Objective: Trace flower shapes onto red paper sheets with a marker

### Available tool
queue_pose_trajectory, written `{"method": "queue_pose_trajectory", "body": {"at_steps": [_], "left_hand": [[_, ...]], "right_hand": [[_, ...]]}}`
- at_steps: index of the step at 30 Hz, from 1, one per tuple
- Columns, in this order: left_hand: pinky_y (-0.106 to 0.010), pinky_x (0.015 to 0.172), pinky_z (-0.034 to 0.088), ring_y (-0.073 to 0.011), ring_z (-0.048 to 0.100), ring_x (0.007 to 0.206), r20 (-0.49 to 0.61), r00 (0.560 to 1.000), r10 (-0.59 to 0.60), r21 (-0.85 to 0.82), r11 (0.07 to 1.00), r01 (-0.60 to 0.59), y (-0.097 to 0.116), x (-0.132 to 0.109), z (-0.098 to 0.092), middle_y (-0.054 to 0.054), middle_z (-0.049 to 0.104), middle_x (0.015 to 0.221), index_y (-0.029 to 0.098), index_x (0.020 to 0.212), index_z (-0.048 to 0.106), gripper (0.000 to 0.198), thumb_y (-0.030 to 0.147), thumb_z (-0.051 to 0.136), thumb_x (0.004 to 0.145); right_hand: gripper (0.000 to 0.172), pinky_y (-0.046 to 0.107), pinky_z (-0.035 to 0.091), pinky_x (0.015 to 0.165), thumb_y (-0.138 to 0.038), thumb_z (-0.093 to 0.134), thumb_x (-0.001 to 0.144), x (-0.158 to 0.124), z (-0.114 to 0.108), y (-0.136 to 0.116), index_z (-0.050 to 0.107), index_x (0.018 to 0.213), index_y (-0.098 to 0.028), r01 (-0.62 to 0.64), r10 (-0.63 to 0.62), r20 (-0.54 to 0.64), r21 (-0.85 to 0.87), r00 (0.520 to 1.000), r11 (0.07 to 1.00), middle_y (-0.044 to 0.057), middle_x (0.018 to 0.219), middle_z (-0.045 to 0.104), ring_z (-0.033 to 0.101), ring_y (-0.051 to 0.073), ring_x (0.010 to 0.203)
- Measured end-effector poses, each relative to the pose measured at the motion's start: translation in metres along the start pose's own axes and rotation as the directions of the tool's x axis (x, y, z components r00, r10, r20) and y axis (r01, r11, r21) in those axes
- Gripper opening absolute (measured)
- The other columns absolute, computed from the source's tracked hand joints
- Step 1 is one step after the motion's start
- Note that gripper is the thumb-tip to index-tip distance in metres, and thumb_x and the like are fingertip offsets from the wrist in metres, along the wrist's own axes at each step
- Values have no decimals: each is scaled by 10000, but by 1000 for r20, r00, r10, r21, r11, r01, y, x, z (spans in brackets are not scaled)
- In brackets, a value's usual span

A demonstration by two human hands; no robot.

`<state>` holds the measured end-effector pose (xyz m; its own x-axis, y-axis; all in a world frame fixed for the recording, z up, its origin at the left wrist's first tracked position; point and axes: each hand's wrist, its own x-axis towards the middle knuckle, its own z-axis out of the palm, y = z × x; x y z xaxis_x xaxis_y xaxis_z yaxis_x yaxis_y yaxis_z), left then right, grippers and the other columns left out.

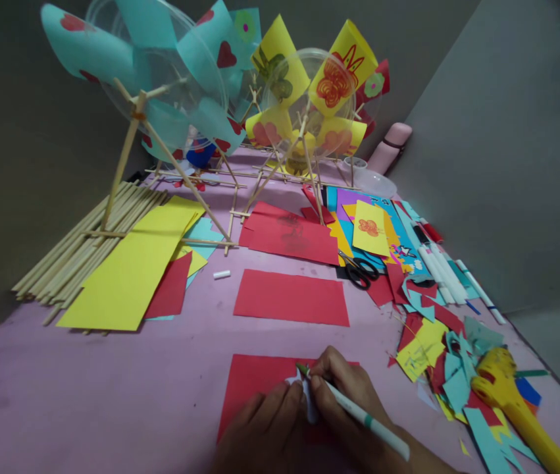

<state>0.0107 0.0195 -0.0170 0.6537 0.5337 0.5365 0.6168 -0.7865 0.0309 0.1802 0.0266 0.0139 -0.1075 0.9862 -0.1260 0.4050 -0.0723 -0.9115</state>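
On the nearest red paper sheet (pixel 245 375), my left hand (pixel 270 428) pins a small white paper cutout (pixel 310 409) with its fingers held together. My right hand (pixel 346 395) grips a white marker (pixel 373 424) with a green band. Its dark green tip touches the red paper at the cutout's upper edge. Most of the cutout lies hidden under my fingers. Beyond my hands lies a second red paper rectangle (pixel 291 297), and past it more red sheets (pixel 289 232), the top one bearing a dark drawing.
Paper-bladed pinwheels on stick stands (pixel 136 118) rise at the back. Yellow sheets (pixel 136 263) and wooden sticks (pixel 77 243) lie left. To the right are black-handled scissors (pixel 361 272), several markers (pixel 440 273), paper scraps (pixel 422 349) and a yellow tool (pixel 521 408).
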Motion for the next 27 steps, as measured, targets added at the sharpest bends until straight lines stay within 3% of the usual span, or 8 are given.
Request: {"method": "queue_pose_trajectory", "body": {"at_steps": [8, 17, 27], "left_hand": [[-277, 825, 411, -136, 608, 944, -45, 997, -66, -45, 997, 64, 2, 3, -1, 21, 692, 1020, 179, 1016, 620, 433, 145, 189, 1001], [-262, 818, 425, -128, 618, 930, -38, 997, -74, -27, 997, 73, 7, 1, 1, 22, 697, 1000, 186, 1005, 626, 430, 148, 198, 995], [-205, 783, 493, -109, 639, 942, -21, 1000, -8, 31, 999, 9, 4, -5, 5, -30, 707, 1024, 111, 1068, 611, 387, 144, 241, 961]], "right_hand": [[137, 227, 345, 469, -295, 438, 823, -3, 0, 2, 432, 708, -220, -39, 42, -51, 50, 998, 998, -39, 538, 477, 442, 126, 476], [126, 235, 325, 479, -265, 451, 808, -6, -2, 0, 439, 692, -216, -8, 10, -29, 78, 1000, 997, -38, 545, 475, 426, 125, 482], [152, 223, 281, 457, -313, 480, 788, -7, 4, 0, 421, 684, -218, -28, 27, 12, 144, 1000, 989, -57, 535, 427, 364, 105, 476]]}}
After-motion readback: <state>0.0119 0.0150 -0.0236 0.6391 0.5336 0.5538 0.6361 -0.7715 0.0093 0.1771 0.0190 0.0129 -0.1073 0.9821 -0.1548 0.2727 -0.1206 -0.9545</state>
